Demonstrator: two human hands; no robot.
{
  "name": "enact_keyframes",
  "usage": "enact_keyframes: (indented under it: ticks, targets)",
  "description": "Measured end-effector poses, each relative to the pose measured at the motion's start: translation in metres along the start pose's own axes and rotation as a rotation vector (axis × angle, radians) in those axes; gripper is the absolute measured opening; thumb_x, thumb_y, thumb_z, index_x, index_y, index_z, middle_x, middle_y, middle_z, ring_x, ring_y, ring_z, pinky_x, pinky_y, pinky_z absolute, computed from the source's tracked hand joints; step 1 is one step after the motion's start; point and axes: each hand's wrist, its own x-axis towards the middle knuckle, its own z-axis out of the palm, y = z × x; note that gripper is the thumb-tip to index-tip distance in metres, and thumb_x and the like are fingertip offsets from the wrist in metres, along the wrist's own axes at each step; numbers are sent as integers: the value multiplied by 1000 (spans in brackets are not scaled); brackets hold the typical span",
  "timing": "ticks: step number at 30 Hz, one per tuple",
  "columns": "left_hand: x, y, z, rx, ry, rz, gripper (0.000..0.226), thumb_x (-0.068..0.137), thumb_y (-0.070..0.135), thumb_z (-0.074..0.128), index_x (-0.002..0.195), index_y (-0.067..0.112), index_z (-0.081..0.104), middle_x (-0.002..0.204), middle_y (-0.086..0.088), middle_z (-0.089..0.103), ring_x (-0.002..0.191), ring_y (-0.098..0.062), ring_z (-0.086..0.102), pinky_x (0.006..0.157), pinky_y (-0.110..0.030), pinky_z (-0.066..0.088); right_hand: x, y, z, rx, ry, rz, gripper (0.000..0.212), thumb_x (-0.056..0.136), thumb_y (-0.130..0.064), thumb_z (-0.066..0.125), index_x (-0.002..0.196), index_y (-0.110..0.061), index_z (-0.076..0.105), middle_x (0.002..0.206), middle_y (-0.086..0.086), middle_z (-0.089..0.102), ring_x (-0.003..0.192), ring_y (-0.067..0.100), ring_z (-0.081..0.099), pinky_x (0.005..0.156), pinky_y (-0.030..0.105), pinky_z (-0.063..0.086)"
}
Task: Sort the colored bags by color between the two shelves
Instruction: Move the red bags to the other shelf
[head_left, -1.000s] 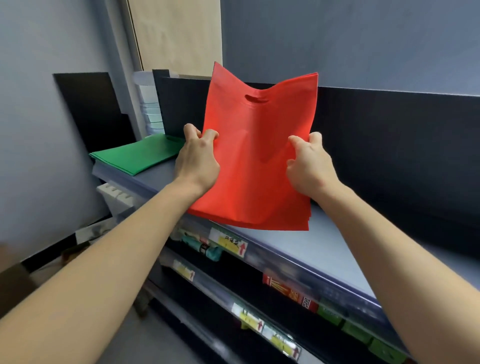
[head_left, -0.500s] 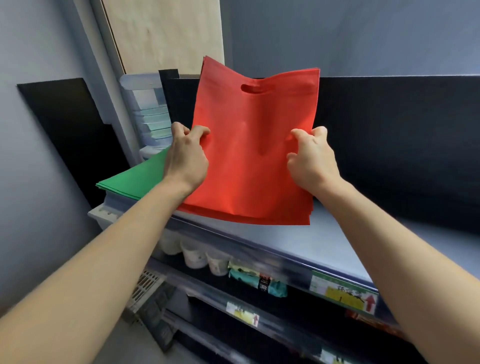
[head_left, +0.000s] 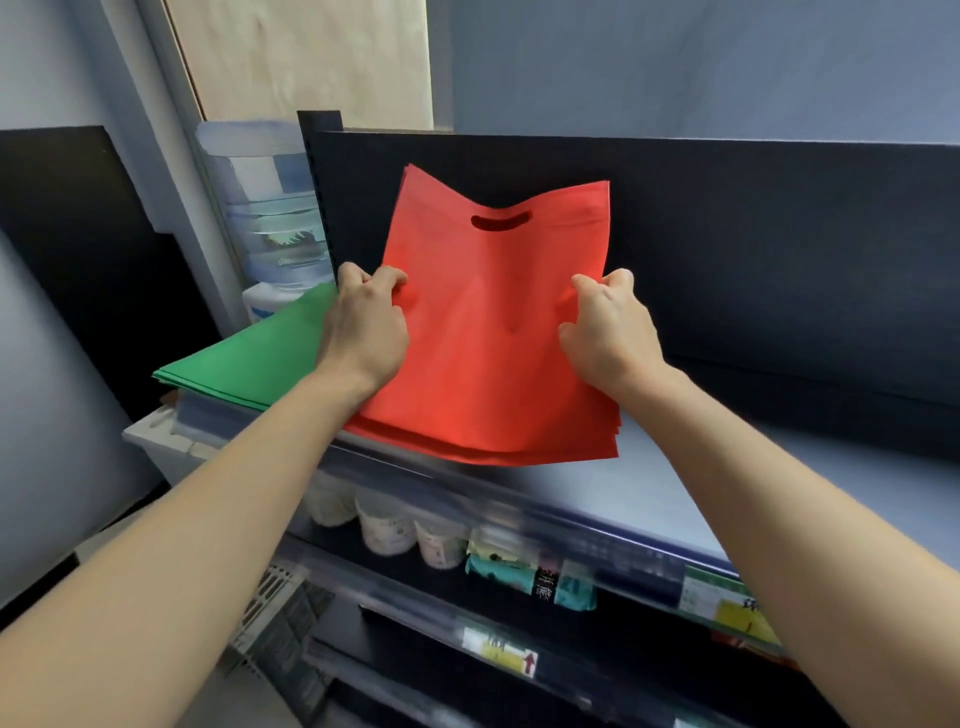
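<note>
- As the head camera showed it, I held the stack of red bags (head_left: 493, 338) tilted up over the top shelf (head_left: 649, 499). Its handle cut-out pointed toward the black back panel (head_left: 753, 249) and its lower edge sat at the shelf's front lip. I could not quite tell whether that edge touched the shelf.
- To do this step well, I judged I should lower the stack flat with both sides level. The layers were fanned a little at the bottom right corner and might otherwise slide apart.
- I judged it should land just beside the green bags (head_left: 254, 358), which lay flat at the shelf's left end. With no overlap, the two colours would be kept apart.
- My left hand (head_left: 363, 327) gripped the stack's left edge, its fingers (head_left: 384, 278) curled tight and pinching the cloth. Its wrist crossed in front of the green pile's near corner.
- My right hand (head_left: 608, 332) gripped the right edge the same way, its fingers (head_left: 597, 283) clenched on the fabric. The cloth puckered between my two hands.
- Neither hand held anything else.
</note>
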Motion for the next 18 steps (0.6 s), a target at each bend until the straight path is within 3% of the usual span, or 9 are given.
enact_keyframes:
  ticks: [2,6,8,11,13,16,18]
  targets:
    - [7,-7,7,-8,-58,4,39,90,4,44,127,12,53,123,-19,42,104,-39,53,98,-36,39,1,-3,1,-29,-7,33,16,89,-7,44,103,-2,50,115,16,40,76,32,50,66,36,44]
    - [20,-27,20,-20,-192,54,37,92,8,46,128,13,53,125,-19,43,108,-39,53,98,-38,41,5,-15,9,-116,-70,144,30,89,-6,45,118,-3,52,119,16,40,85,34,54,72,37,46]
    - [22,-41,25,13,-263,77,35,92,9,47,127,14,53,125,-19,44,109,-39,53,96,-39,41,5,-22,20,-133,-101,194,21,87,-6,45,106,-3,54,116,15,42,78,30,49,69,35,44]
    - [24,-65,35,85,-390,100,32,90,8,47,121,12,55,120,-19,47,107,-40,53,93,-40,43,2,-33,41,-109,-136,267,8,84,-6,43,78,-8,47,112,16,48,81,30,47,69,33,39]
    - [28,-80,40,135,-470,146,24,87,5,48,108,8,60,115,-19,56,105,-40,56,89,-40,46,0,-37,54,-85,-156,315,15,82,-7,43,68,-11,39,110,18,52,87,32,49,69,33,37]
    - [33,-95,39,144,-553,175,8,82,2,48,77,5,53,99,-23,63,96,-41,58,78,-38,46,-3,-41,64,-104,-191,382,5,83,-9,48,84,-7,53,113,18,56,96,36,55,73,31,41]
    - [35,-101,39,120,-583,186,10,81,1,48,73,7,49,96,-23,63,94,-40,58,77,-38,47,-4,-44,64,-137,-234,415,4,84,-7,50,81,-6,53,108,17,61,91,34,56,72,29,41]
